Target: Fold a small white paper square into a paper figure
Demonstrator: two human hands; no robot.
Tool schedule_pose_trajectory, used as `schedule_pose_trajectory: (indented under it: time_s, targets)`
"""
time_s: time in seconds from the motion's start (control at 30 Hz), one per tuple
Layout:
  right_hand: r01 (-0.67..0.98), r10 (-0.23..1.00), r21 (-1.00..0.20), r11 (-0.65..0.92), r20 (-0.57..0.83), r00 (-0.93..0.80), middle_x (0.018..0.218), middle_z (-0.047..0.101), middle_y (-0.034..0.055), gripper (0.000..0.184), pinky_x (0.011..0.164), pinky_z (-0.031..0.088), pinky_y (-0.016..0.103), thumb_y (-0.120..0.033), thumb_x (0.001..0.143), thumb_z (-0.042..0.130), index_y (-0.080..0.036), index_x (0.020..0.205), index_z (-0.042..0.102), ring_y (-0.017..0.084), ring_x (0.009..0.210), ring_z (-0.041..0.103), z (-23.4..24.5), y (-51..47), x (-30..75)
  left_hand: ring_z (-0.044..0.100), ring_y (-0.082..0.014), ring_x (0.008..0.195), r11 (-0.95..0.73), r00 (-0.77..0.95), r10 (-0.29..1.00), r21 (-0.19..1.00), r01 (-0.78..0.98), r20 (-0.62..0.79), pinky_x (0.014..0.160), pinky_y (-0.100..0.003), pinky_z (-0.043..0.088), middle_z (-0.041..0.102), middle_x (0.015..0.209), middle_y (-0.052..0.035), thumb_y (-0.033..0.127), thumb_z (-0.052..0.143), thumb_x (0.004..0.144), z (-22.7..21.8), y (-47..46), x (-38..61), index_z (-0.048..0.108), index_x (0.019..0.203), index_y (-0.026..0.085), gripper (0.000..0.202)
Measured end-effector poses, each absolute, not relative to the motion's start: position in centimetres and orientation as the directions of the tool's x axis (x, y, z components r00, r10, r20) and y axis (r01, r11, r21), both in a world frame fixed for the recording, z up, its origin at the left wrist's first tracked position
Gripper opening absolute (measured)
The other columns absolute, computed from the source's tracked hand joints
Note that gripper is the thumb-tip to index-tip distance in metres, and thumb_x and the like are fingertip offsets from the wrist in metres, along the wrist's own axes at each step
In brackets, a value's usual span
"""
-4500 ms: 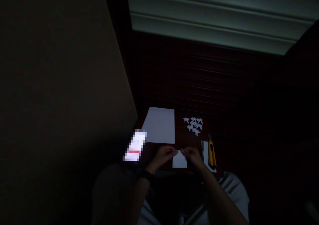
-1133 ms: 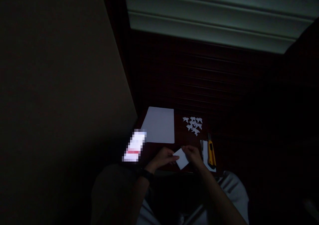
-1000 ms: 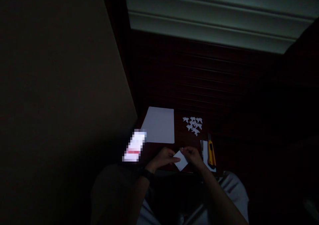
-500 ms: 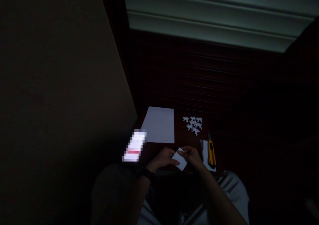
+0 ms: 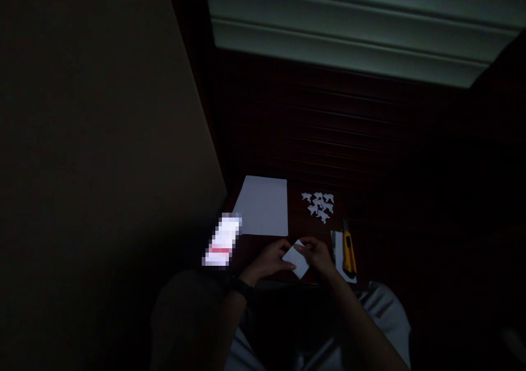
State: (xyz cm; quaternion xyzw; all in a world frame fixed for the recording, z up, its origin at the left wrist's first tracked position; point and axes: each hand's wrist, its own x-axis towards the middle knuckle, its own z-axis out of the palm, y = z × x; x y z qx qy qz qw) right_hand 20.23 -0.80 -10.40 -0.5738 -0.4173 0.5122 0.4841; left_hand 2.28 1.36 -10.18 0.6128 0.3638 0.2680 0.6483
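A lit phone [image 5: 222,241] lies at 9 o'clock of the left hand [image 5: 269,258], a white sheet [image 5: 263,205] at 11. Both hands pinch the small paper square [image 5: 296,259] (left hand on its left edge, right hand [image 5: 318,256] on its upper right) over the counter [image 5: 304,228]; level seconds ago, it now stands cornerwise. At 1 o'clock sit folded shapes [image 5: 318,206], at 3 a yellow knife [image 5: 349,250].

Bare table [image 5: 303,227] runs between white sheet [image 5: 265,205] and knife [image 5: 349,250] (paper figures [image 5: 318,206] beyond).

white sheet [image 5: 263,205]; yellow knife [image 5: 349,251]; phone [image 5: 223,240]
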Motion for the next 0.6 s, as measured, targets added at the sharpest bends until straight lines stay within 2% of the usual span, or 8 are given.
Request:
schedule_pose_trajectory:
  time_s: [0.07,0.27,0.6]
  targets:
    - [-0.033,0.976,-0.982,-0.187,-0.190,0.109,0.056,0.054,-0.0026,0.042,0.043,0.036,0.021,-0.039,0.056,0.073,-0.015,0.088,0.061,0.010,0.046,0.049,-10.22,-0.87,20.44,0.060,-0.0166,0.066,0.110,0.587,0.794,0.988,0.112,-0.155,0.055,-0.023,0.041,0.062,0.074,-0.0026,0.024,0.074,0.053,-10.06,1.32,2.22,0.052,0.094,0.014,0.047]
    - [-0.067,0.979,-0.982,-0.177,-0.168,-0.117,0.071,0.062,0.0004,0.056,0.053,0.042,0.024,-0.028,0.049,0.077,-0.018,0.100,0.057,0.014,0.059,0.056,-9.40,-1.18,20.90,0.059,-0.0166,0.068,0.088,0.565,0.815,0.991,0.102,-0.131,0.055,-0.023,0.041,0.062,0.077,-0.0032,0.022,0.074,0.054,-10.03,1.27,2.25,0.052,0.094,0.015,0.046]
    - [-0.133,0.971,-0.964,-0.231,-0.220,-0.094,0.065,0.060,-0.0001,0.052,0.048,0.038,0.023,-0.027,0.056,0.072,-0.018,0.104,0.054,0.013,0.052,0.053,-9.84,-1.07,21.17,0.060,-0.0170,0.066,0.137,0.596,0.787,0.987,0.089,-0.163,0.054,-0.023,0.041,0.062,0.075,-0.0032,0.022,0.075,0.053,-9.44,1.39,2.13,0.052,0.096,0.014,0.050]
